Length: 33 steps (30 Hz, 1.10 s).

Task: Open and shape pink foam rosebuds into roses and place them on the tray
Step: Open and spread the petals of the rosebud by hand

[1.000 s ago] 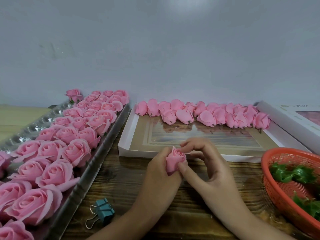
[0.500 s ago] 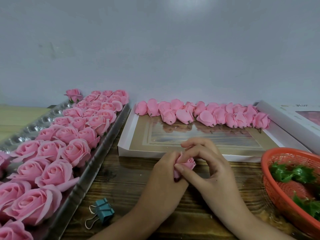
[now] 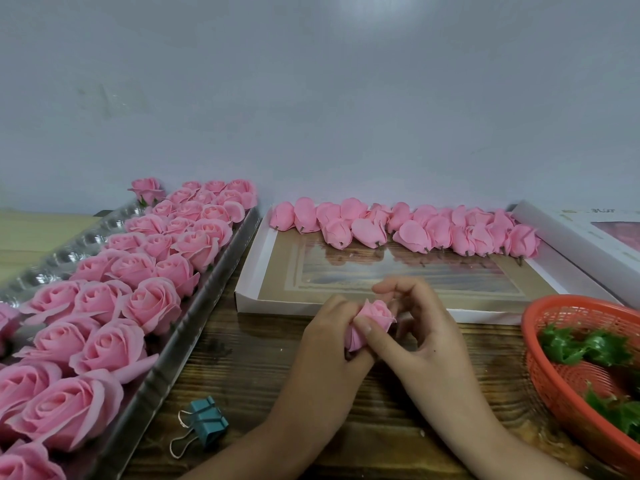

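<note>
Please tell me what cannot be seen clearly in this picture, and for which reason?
- Head view: the base of the rosebud is covered by the left hand and the right hand.
- Head view: the tray runs off the left and bottom edges, so its roses cannot be counted.
- Head view: the basket is cut by the right edge.
- Head view: the print on the white box is too small.

Pink opened roses fill a silvery tray; pink closed buds line a white-rimmed tan box lid. A teal binder clip lies on dark woodgrain table, green leaves in an orange-red mesh basket
</note>
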{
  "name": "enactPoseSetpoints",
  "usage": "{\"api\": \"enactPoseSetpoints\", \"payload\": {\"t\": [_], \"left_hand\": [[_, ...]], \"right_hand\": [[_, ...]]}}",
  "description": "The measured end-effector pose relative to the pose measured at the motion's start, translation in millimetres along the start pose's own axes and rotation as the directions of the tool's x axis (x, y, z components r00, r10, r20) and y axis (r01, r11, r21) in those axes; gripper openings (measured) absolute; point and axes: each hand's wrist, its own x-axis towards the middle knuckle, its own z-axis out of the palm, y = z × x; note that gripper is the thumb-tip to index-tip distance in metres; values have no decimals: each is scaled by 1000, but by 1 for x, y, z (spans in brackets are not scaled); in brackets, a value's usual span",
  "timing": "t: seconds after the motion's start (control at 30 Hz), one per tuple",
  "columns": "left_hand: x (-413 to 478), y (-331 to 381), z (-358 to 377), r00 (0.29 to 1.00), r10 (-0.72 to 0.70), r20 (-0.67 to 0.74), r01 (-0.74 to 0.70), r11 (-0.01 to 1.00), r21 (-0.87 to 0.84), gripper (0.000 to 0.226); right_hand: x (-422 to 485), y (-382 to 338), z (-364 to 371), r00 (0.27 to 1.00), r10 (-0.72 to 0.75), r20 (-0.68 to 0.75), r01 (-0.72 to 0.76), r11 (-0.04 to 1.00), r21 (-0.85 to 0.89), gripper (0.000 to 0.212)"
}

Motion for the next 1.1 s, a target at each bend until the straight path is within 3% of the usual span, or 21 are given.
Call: {"api": "enactPoseSetpoints", "payload": {"t": [0.17,0.4,0.63,0.8,1.1], "left_hand": [[0,0,-1,1000,-22,-3,22,999,-24,25],[3,-5,0,985,-171,24,173,977,-128,22],[4,-6,-4,982,-169,86,183,963,-200,19],[4,-10,0,988,-156,-19,154,984,-84,25],[3,-14,3,978,-204,-41,204,979,-9,14]], "right_hand": [[1,-2,0,999,-19,37,18,1000,23,18],[0,-5,-2,989,-60,133,60,998,10,11],[0,-10,-2,984,-98,147,86,992,90,23],[-1,-8,0,987,-57,148,50,997,51,32],[-2,-8,0,983,-24,182,20,999,26,13]]}}
